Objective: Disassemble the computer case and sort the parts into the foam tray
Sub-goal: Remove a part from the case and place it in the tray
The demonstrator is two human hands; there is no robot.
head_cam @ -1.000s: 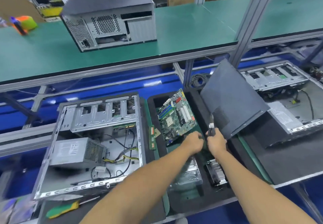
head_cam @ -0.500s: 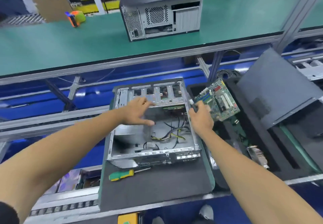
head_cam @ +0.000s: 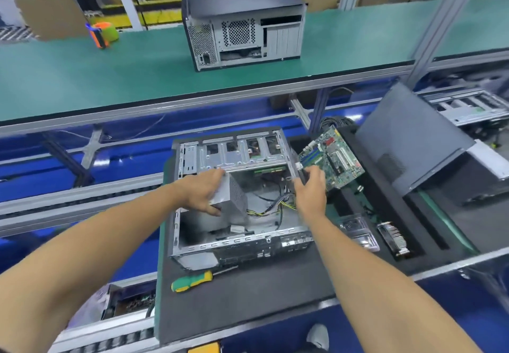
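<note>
While the open computer case (head_cam: pixel 237 201) lies on its side, the power supply (head_cam: pixel 232 197) in its left half is gripped by the left hand (head_cam: pixel 202 194), fingers curled round the near end. Its long axis appears to run front to back. At the case's right wall, a dark tool (head_cam: pixel 302 175) is pinched by the right hand (head_cam: pixel 311 192); the lift is judged to fall to the left hand.

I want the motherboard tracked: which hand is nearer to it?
Right. The right hand is at the motherboard's near-left edge; the left hand grips the power supply inside the case, farther left.
</note>
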